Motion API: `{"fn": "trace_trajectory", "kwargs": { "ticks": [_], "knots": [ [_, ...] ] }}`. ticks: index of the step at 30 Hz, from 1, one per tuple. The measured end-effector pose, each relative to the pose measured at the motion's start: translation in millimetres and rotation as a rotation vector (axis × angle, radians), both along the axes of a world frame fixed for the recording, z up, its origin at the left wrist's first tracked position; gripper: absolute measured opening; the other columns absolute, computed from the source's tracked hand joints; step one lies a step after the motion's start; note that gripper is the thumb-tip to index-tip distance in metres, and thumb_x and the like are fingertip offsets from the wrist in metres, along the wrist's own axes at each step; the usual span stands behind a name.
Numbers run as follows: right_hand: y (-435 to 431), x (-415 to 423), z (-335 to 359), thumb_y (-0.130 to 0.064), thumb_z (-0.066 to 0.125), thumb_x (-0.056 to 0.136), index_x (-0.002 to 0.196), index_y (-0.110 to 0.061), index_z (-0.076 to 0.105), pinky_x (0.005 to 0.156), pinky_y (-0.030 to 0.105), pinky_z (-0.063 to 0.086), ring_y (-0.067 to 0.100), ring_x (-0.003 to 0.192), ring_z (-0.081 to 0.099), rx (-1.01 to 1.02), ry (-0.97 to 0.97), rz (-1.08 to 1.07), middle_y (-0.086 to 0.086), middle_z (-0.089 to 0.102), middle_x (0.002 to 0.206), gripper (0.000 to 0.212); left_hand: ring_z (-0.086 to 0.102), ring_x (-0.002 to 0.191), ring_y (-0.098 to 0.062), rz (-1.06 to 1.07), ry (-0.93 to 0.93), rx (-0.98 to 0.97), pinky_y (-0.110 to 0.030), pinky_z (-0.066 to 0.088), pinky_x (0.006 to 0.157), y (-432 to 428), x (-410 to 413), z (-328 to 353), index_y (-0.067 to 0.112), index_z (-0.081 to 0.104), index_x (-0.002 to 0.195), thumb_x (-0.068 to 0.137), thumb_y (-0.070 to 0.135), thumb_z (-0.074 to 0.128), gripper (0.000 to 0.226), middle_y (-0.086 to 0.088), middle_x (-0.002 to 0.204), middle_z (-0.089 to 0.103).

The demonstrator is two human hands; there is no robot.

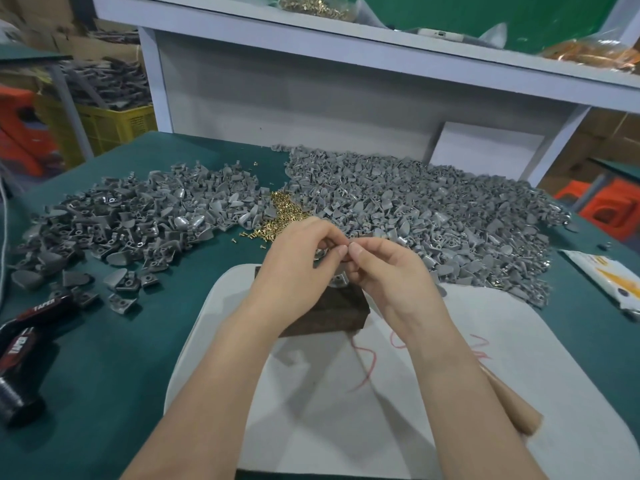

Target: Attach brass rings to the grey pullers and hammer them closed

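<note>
So, OP here: just above the wooden block (322, 310), my left hand (298, 261) and right hand (384, 271) both pinch one grey puller (336, 281); any ring there is too small to make out.

Reply: Guessing a slip drops the piece off the block, and it's lost in the brass rings pile (282, 213) or puller heap (433, 216) behind it.

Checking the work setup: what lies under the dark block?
The dark block rests on a white pad, itself on the green table. The left forearm hides the block's left edge and the pad there.
</note>
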State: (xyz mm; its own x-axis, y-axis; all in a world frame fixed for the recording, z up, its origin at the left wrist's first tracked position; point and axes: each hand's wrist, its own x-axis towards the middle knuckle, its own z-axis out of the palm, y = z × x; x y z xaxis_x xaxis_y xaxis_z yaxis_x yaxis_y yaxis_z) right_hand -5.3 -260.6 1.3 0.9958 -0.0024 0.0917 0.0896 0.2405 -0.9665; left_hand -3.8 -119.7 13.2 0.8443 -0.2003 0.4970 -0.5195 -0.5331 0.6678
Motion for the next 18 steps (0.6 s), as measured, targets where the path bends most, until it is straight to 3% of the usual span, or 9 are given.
{"fn": "trace_trajectory", "kwargs": {
  "ticks": [2, 6, 9, 13, 18],
  "knots": [
    [-0.2, 0.2, -0.3, -0.002, 0.060, 0.088, 0.084, -0.009, 0.066, 0.061, 0.021, 0.049, 0.011, 0.065, 0.060, -0.123, -0.038, -0.056, 0.003, 0.068, 0.072, 0.010, 0.053, 0.091, -0.011, -0.007, 0.005, 0.010, -0.024, 0.041, 0.084, 0.3, -0.2, 0.4, 0.026, 0.062, 0.087, 0.089, 0.016, 0.062, 0.009, 0.010, 0.089, 0.059],
    [-4.6, 2.0, -3.2, -0.010, 0.063, 0.086, 0.073, -0.025, 0.062, 0.067, 0.029, 0.047, 0.010, 0.068, 0.057, -0.649, -0.197, -0.229, -0.004, 0.065, 0.073, 0.020, 0.054, 0.090, -0.010, 0.028, 0.072, 0.008, -0.024, 0.041, 0.085, 8.3, 0.6, 0.9, 0.025, 0.065, 0.094, 0.087, 0.022, 0.064, 0.008, 0.008, 0.094, 0.060],
    [-3.0, 0.1, -6.7, -0.014, 0.066, 0.085, 0.069, -0.034, 0.057, 0.067, 0.012, 0.037, 0.001, 0.068, 0.051, -0.922, -0.244, -0.185, -0.008, 0.057, 0.084, 0.028, 0.056, 0.090, -0.010, 0.033, 0.243, 0.144, -0.035, 0.045, 0.091, 12.9, 0.1, 0.3, 0.029, 0.064, 0.088, 0.082, 0.032, 0.069, 0.009, 0.012, 0.087, 0.059],
    [-2.0, -2.0, -8.4, -0.014, 0.064, 0.086, 0.073, -0.033, 0.056, 0.067, 0.005, 0.034, 0.000, 0.071, 0.049, -1.062, -0.254, -0.144, -0.009, 0.048, 0.088, 0.025, 0.055, 0.085, -0.012, 0.025, 0.313, 0.257, -0.040, 0.045, 0.092, 9.4, -1.7, -0.5, 0.029, 0.059, 0.077, 0.084, 0.030, 0.067, 0.011, 0.016, 0.075, 0.054],
    [3.5, -7.4, -3.6, -0.011, 0.059, 0.089, 0.086, -0.015, 0.063, 0.074, 0.024, 0.038, 0.015, 0.083, 0.050, -1.198, -0.337, -0.158, -0.001, 0.049, 0.093, 0.006, 0.055, 0.079, -0.013, 0.031, 0.290, 0.243, -0.038, 0.047, 0.088, 8.9, -0.1, -3.4, 0.029, 0.057, 0.072, 0.085, 0.022, 0.065, 0.017, 0.013, 0.072, 0.056]
  ]
}}
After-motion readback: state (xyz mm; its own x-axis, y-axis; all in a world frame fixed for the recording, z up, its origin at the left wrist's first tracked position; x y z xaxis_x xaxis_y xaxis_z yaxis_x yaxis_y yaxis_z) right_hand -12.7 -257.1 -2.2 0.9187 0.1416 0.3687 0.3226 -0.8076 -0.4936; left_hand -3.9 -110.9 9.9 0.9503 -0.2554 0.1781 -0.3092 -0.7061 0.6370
